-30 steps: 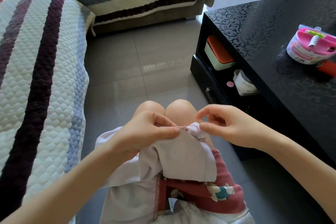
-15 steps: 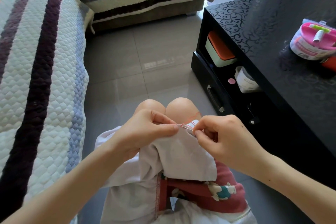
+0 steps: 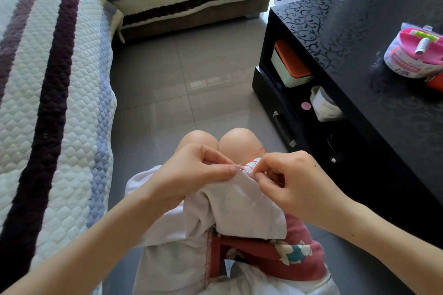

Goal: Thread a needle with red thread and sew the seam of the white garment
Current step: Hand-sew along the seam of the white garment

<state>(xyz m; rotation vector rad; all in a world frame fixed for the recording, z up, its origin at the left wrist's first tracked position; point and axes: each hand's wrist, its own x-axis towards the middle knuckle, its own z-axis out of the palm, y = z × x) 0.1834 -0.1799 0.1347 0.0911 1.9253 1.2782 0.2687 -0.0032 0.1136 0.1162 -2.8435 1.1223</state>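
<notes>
I am holding the white garment [image 3: 242, 206] on my lap, bunched up just in front of my knees [image 3: 237, 141]. My left hand [image 3: 196, 172] is pinching the top edge of the cloth with thumb and first finger, right where the seam is.

A second ago my right hand [image 3: 297, 184] was off to the side, a little apart from the cloth. Now it is sitting right against the edge. Its thumb and first finger are squeezing the needle [image 3: 246, 170], and the other fingers are curling in. The needle is lying flat along the fold, with its tip reaching my left fingertips. The red thread [image 3: 261, 151] is making a loose loop above the cloth, close to my knee.

So I think I am starting a new stitch. I am guessing the thread is already through the needle, though its eye is too small to see. Red stitches are showing on the edge, but I cannot tell how much seam is left.

The pink sewing kit [image 3: 414, 57] is sitting far off on the black table [image 3: 359, 31].
</notes>
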